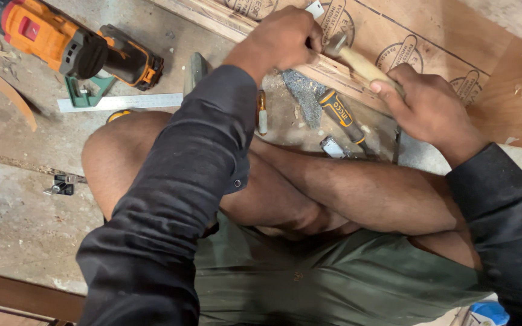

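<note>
Hammer: wooden handle gripped in the closed right hand, head lying against the plywood board edge. Left hand is clenched just beside the hammer head; its contents cannot be told. A chisel and cordless drill lie on the floor.

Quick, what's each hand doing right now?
Left hand: closed in a fist on a small tool; what it is cannot be told.
Right hand: closed on the wooden hammer handle.

Orange-black drill, pale wooden handle
</note>
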